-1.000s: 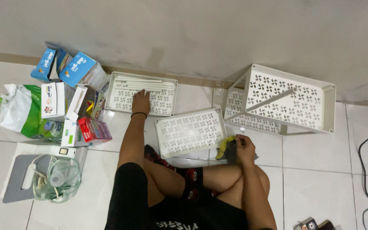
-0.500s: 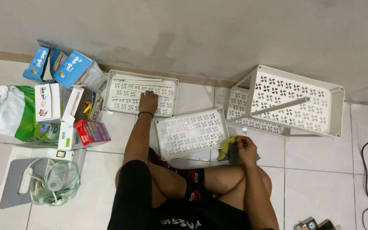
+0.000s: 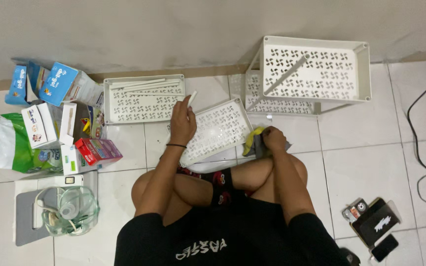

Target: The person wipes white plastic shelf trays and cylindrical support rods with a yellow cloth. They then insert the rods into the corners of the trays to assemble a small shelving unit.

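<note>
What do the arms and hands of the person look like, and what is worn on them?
Both arms are bare from the short black sleeves down. The left hand has a thin dark band around its wrist. The right hand shows no ring, watch or glove, as far as can be seen.

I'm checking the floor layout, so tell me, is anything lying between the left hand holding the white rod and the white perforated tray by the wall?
Nothing visible does. The left hand holds the thin white plastic rod just beside the white perforated plastic tray by the wall; only bare floor tile lies between them.
</note>
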